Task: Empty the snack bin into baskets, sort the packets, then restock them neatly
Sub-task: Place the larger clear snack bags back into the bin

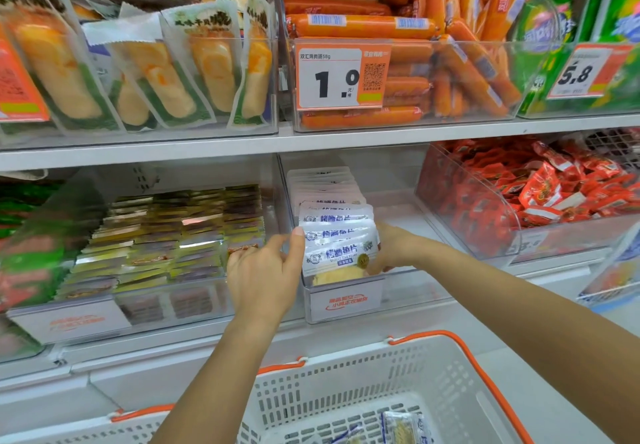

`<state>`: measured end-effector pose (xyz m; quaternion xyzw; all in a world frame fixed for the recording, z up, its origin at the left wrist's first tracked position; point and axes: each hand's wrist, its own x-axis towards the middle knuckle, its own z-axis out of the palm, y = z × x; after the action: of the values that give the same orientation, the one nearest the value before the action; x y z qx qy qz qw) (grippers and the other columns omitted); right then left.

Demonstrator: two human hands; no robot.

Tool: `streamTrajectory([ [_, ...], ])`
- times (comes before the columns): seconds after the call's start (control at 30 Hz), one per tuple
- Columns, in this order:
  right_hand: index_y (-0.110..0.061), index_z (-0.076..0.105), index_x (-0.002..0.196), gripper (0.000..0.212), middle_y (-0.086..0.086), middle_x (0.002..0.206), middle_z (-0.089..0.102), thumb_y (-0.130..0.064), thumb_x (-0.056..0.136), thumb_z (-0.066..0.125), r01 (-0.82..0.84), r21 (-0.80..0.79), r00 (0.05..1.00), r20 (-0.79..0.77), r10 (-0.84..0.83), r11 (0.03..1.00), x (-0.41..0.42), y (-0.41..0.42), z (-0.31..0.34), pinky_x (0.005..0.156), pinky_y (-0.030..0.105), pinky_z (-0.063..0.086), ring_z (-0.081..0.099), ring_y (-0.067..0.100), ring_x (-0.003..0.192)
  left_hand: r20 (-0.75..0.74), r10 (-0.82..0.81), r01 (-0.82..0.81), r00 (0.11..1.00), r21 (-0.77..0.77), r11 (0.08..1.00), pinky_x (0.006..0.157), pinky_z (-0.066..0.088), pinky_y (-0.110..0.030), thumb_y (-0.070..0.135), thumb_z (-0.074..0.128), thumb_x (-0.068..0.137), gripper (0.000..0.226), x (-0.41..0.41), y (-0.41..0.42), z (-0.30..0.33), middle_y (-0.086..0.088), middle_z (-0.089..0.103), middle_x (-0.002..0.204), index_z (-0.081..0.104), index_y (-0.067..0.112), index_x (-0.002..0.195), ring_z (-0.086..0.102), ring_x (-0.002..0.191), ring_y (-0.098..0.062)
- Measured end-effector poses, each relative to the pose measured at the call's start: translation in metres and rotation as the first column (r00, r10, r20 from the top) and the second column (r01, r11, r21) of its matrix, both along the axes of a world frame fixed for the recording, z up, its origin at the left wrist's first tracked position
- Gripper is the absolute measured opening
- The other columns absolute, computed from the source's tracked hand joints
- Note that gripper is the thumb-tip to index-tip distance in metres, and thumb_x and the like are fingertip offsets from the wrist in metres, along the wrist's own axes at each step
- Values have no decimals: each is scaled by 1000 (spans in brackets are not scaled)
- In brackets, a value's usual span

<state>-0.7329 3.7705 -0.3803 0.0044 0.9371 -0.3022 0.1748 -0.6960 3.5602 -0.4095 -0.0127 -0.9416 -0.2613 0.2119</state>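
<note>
A row of white-and-blue fish-slice packets (337,236) stands upright in the clear snack bin (346,300) on the lower shelf (194,346), fronts facing me, the row running back into the shelf. My left hand (265,275) presses its thumb to the front packets' left edge; my right hand (389,248) has its grip curled round their right edge. Below, a white basket (363,391) with orange handles holds a few packets. Above sit orange sausages (360,26) and a price tag (343,75).
</note>
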Motion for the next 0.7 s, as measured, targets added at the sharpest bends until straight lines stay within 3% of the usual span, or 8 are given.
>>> streamTrajectory([
  [0.1,-5,65,106,43,10,97,70,-16,69,84,101,51,994,-57,-98,994,-8,6,-5,80,33,57,67,22,81,7,8,-8,1000,-12,1000,78,28,-30,66,-4,82,87,0,0,1,9,47,58,69,20,90,43,66,-15],
  [0.23,-4,73,90,29,4,65,67,-30,77,77,150,150,974,-193,-120,977,-12,10,-6,64,25,47,59,12,56,8,21,-21,1000,-28,999,75,24,-29,66,-6,81,87,1,0,1,8,49,60,68,22,94,43,65,-15],
  [0.3,-3,72,89,27,6,72,71,-28,80,75,145,162,972,-209,-109,976,-12,8,-7,67,26,49,61,12,60,8,23,-23,1000,-32,999,75,26,-30,65,-5,82,86,1,0,1,8,48,58,68,21,91,43,63,-15],
  [0.37,-5,70,91,20,7,80,71,-20,78,77,131,8,983,-129,-129,991,-9,8,-5,77,29,56,65,14,68,6,21,-20,1000,-31,999,77,28,-30,65,-3,83,85,1,0,1,7,46,57,68,19,88,43,62,-16],
  [0.43,-15,63,94,26,-1,82,65,-13,74,81,96,-160,994,-36,-103,982,-1,4,1,77,27,56,61,12,72,3,18,-18,1000,-27,999,77,30,-31,63,0,85,82,1,1,1,7,44,55,68,16,86,42,62,-16],
  [0.57,-19,52,113,59,-5,98,61,-22,66,87,41,-1,992,-122,-41,999,-1,-9,-2,68,23,52,59,15,87,-13,11,-11,1000,-29,1000,77,29,-31,63,-2,84,85,2,2,1,7,44,56,68,15,85,42,62,-16],
  [0.7,-17,63,104,52,-2,86,69,-37,62,88,127,65,985,-124,-118,990,-10,-7,-8,65,25,55,65,14,69,-16,15,-16,1000,-39,999,78,31,-32,64,-3,85,85,0,0,-1,7,46,56,68,17,84,42,62,-16],
])
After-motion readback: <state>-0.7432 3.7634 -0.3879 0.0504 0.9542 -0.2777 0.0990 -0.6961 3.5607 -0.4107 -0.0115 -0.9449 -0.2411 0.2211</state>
